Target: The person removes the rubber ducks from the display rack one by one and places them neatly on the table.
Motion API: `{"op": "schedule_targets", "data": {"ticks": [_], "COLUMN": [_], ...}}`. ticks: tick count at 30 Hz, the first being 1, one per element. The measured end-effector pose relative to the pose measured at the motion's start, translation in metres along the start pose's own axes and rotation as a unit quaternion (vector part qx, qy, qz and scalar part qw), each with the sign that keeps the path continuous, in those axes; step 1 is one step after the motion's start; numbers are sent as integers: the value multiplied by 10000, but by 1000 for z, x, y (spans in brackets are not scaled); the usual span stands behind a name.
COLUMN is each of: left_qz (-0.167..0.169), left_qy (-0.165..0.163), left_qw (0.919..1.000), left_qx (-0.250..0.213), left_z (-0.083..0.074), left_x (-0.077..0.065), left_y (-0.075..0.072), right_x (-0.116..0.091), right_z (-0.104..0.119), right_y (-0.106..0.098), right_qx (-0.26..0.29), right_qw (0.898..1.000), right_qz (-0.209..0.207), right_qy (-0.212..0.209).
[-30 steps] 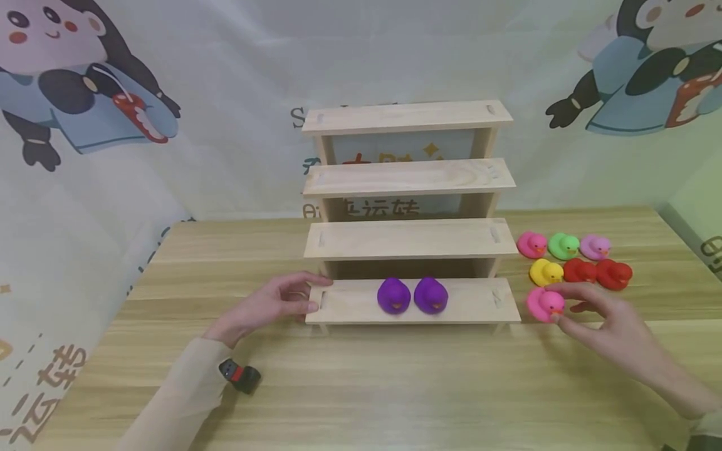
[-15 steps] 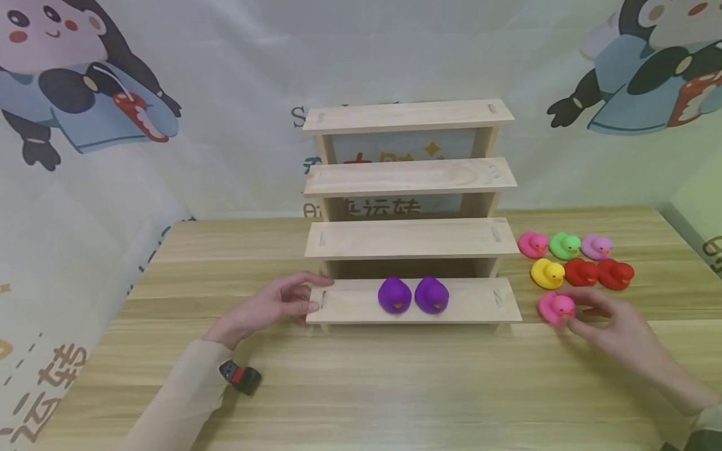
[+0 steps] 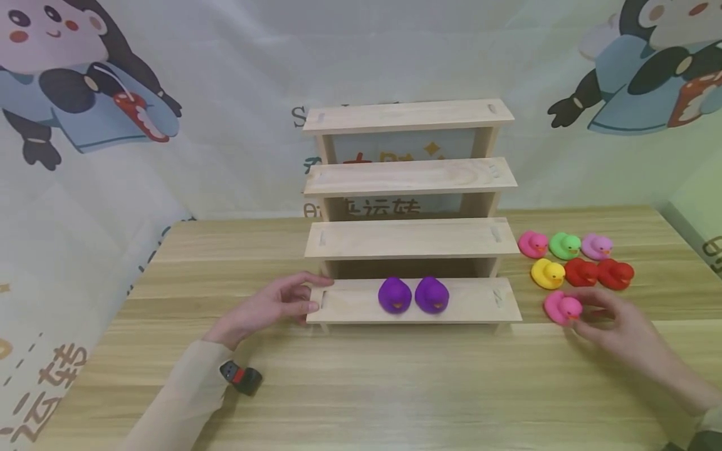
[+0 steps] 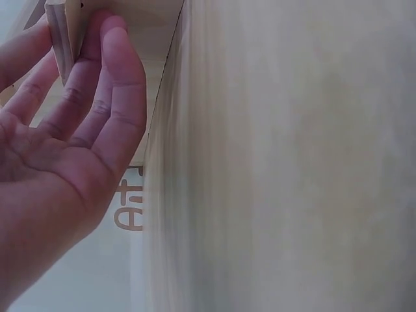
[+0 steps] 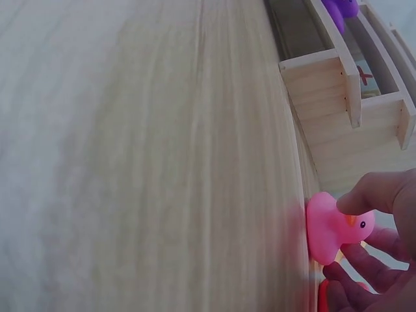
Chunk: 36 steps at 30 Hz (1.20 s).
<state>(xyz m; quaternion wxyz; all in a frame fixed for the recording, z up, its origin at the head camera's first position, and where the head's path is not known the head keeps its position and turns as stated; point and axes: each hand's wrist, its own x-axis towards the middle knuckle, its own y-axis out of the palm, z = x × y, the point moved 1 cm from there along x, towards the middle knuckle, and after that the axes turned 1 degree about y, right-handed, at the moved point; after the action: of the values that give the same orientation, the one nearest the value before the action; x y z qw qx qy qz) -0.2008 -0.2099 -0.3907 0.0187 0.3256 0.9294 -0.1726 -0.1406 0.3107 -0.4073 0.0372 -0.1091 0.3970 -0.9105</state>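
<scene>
A stepped wooden rack [image 3: 412,240] with several boards stands at the centre of the head view. My left hand [image 3: 272,304] grips the left end of its lowest board; in the left wrist view the fingers [image 4: 123,97] curl beneath the board end [image 4: 63,36]. Two purple rubber ducks, one at left [image 3: 394,296] and one at right [image 3: 432,296], sit side by side on that board. To the right of the rack, my right hand [image 3: 626,329] pinches a pink rubber duck [image 3: 558,307] between thumb and fingers. The duck's base [image 5: 315,227] is right at the tabletop in the right wrist view.
Behind the right hand, several more ducks stand in two rows: deep pink [image 3: 533,244], green [image 3: 565,245] and lilac [image 3: 596,246] at the back, yellow [image 3: 547,274] and two red [image 3: 615,274] ahead of them. A printed curtain [image 3: 237,94] hangs behind the wooden table [image 3: 366,388].
My right hand has moved a little to the right with the pink duck, away from the rack's end. The left hand and the purple ducks have stayed put.
</scene>
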Motion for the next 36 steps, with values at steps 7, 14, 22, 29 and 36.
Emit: {"op": "schedule_targets", "data": {"ticks": [7,14,22,29,36], "left_qz": [-14,17,6,19,34], "left_qy": [-99,-77,-102,-65,-33], "left_qw": [9999,9998,9998,9998,9999], "left_qx": [-43,-161,-169,-160,-152], "left_z": [1,2,2,2,2], "left_x": [0,0,0,0,1], "left_y": [0,1,1,2,1], "right_x": [0,3,7,11,18], "right_z": [0,7,23,37,55], "right_y": [0,-2,1,6,12], "right_qx": [-92,-54,-205,-179,-72], "right_qw": [9993,9931,9910,9919,9872], "right_qz": [-228,-670,-664,-609,-629], "right_qy": [-293,-963,-1143,-1098,-1464]}}
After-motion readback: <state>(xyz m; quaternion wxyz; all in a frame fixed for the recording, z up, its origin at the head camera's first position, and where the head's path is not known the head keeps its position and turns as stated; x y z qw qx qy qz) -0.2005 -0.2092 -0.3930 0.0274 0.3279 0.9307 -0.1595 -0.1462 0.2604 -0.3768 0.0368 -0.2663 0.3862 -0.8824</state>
